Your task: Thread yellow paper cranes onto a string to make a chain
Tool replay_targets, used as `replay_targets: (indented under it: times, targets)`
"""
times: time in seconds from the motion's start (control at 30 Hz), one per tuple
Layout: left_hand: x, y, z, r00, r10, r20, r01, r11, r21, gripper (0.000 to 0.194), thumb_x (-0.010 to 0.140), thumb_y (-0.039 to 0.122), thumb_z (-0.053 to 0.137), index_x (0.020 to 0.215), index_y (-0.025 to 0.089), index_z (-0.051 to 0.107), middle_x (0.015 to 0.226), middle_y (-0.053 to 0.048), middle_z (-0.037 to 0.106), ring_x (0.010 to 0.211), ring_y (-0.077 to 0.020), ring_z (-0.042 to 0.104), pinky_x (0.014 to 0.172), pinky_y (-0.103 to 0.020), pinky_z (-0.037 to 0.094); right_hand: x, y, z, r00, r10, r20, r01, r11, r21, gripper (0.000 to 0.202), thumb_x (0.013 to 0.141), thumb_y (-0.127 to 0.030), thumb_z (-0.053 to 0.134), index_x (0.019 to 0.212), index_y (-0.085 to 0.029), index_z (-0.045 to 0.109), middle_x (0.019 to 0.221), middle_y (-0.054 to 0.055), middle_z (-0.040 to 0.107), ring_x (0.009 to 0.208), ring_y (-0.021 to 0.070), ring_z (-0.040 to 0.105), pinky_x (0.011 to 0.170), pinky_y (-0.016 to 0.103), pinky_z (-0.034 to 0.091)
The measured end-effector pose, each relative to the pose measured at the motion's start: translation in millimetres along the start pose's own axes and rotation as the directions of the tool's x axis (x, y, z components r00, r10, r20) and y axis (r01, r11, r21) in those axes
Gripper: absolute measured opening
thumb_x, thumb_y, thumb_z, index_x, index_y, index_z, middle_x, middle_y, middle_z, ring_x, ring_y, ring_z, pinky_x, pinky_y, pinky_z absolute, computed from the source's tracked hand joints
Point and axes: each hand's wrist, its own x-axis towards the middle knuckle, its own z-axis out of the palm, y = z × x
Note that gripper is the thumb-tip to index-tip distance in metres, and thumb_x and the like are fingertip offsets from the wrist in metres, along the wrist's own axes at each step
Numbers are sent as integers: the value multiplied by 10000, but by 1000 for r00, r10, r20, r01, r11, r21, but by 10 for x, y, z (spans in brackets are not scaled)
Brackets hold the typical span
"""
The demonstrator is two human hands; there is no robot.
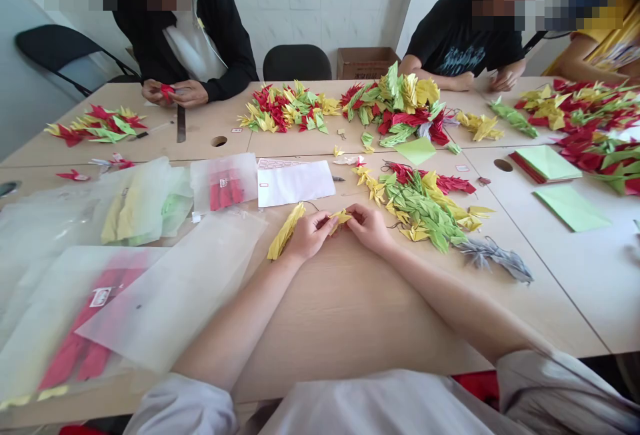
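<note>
Between my two hands is a small yellow folded-paper piece [341, 217], which looks like an origami crane. My left hand [310, 235] pinches its left side with thumb and fingers. On its right side, my right hand [370, 227] pinches it too; some fingertips are hidden. A strand of stacked yellow paper cranes [285, 233] lies just left of my left hand, with a dark thread running from it towards my hands. Beyond my right hand lie a green strand [417, 205], a red strand [453, 183] and a grey strand [500, 260].
Translucent plastic bags [175, 288] with folded red, yellow and green paper cover the table's left. A white paper sheet [296, 183] lies ahead of my hands. Green square sheets [573, 208] are at right. Heaped cranes [285, 107] line the far side, where a person in black [220, 28] folds red paper.
</note>
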Motion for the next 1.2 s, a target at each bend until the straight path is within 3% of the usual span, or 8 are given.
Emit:
replay_targets:
  times: [0.17, 0.33, 0.47, 0.7, 0.97, 1.2]
  targets:
    - [-13, 20, -26, 999, -37, 30, 36, 999, 17, 372, 858, 538, 582, 806, 177, 654, 717, -10, 632, 667, -168, 626, 614, -261, 521, -45, -40, 34, 989, 72, -130, -70, 997, 17, 140, 809, -285, 555, 840, -206, 666, 621, 5, 663, 580, 182, 616, 621, 310, 488]
    - [-39, 17, -44, 997, -55, 57, 55, 998, 11, 371, 868, 534, 577, 865, 177, 676, 742, -18, 651, 691, -169, 637, 628, -260, 522, -61, 1, 54, 956, 161, -245, -105, 969, 225, 239, 904, -411, 462, 910, -202, 578, 868, 78, 705, 666, 189, 658, 595, 322, 539]
    - [-41, -4, -41, 997, -42, 68, 38, 998, 56, 387, 874, 538, 570, 910, 172, 690, 792, -37, 693, 712, -180, 651, 617, -257, 496, -130, 7, 38, 985, 82, -149, -24, 934, 357, 286, 845, -329, 556, 1096, -193, 577, 1018, 78, 692, 842, 182, 649, 755, 324, 536]
    - [-34, 1, -43, 996, -26, 84, 19, 997, 80, 406, 899, 536, 534, 1001, 176, 693, 840, -51, 720, 737, -189, 666, 614, -256, 486, -197, -42, -12, 997, 75, -33, -58, 933, 356, 227, 817, -297, 545, 1001, -198, 633, 980, 49, 687, 845, 190, 654, 784, 331, 527]
    - [-20, 31, -52, 992, -24, 121, 9, 992, 123, 373, 914, 510, 516, 893, 179, 686, 769, -37, 696, 725, -182, 649, 640, -257, 477, -201, 0, 66, 994, 47, -102, -40, 997, 65, 147, 834, -341, 618, 893, -208, 634, 852, 44, 696, 723, 189, 655, 686, 322, 519]
    - [-6, 22, -74, 990, -75, 118, 75, 997, 11, 365, 913, 508, 527, 860, 165, 642, 793, -38, 676, 709, -158, 643, 607, -240, 475, -201, 2, 88, 987, 106, -122, -96, 992, 81, 188, 904, -397, 555, 873, -225, 623, 823, 53, 728, 745, 237, 729, 675, 346, 534]
